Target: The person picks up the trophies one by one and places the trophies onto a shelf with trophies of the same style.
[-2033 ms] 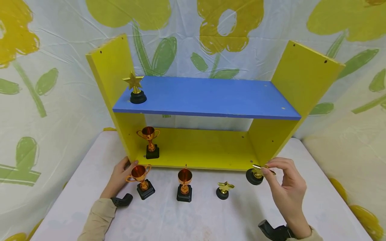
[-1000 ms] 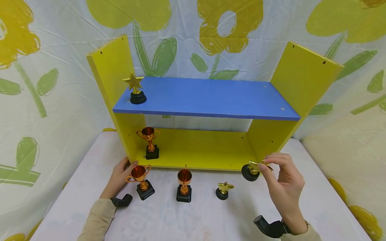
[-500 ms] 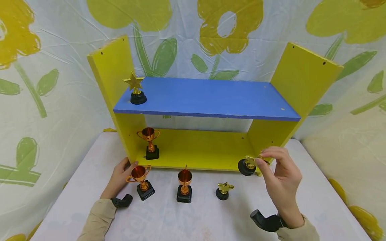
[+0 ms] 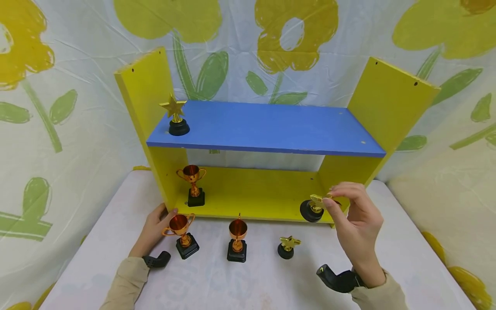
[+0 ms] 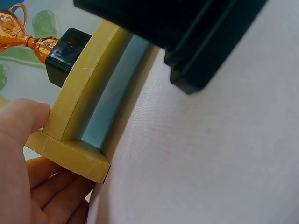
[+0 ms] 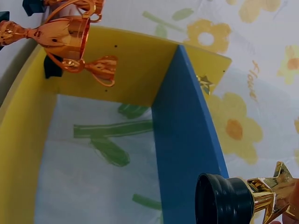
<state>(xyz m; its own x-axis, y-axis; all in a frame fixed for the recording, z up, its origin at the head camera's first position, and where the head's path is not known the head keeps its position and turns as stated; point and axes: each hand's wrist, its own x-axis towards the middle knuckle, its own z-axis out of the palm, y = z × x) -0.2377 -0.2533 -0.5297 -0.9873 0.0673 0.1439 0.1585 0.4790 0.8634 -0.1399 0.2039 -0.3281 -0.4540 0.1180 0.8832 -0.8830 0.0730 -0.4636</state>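
One held star trophy (image 4: 313, 209): carried by its gold star, tipped well over, the round black base turned to the left; in the head view it is seen against the right end of the lower shelf (image 4: 259, 189), while in the right wrist view its base is seen overlapping the blue shelf's edge. Contact with the shelf cannot be told.
Right hand (image 4: 358, 221): and the star is pinched neatly here, between thumb and fingertips, palm to the left.
Left hand (image 4: 153, 228): the front left bottom corner of the shelf unit (image 4: 146, 86) is gripped, thumb to one side of the yellow board, curled fingers to the other.
Blue shelf (image 4: 267, 125): up top, an upright star trophy (image 4: 176, 117) is set at the left end, near the yellow side panel.
Lower shelf: straight below, a copper cup (image 4: 194, 187) is stood upright, also at the left end, both handles in sight.
Desk (image 4: 217, 288): a row is lined up before the unit: the left copper cup (image 4: 184, 237) just beside the left hand, its base set askew; the middle copper cup (image 4: 237, 244) well apart from it; then, farther right, the small star trophy (image 4: 287, 248), base down.
Wrists: a black device (image 4: 156, 260) is worn on the left, another black device (image 4: 340, 280) on the right, beige sleeves (image 4: 125, 280) behind them.
Backdrop (image 4: 236, 56): pale cloth is hung behind it all, printed with yellow flowers and green leaves.
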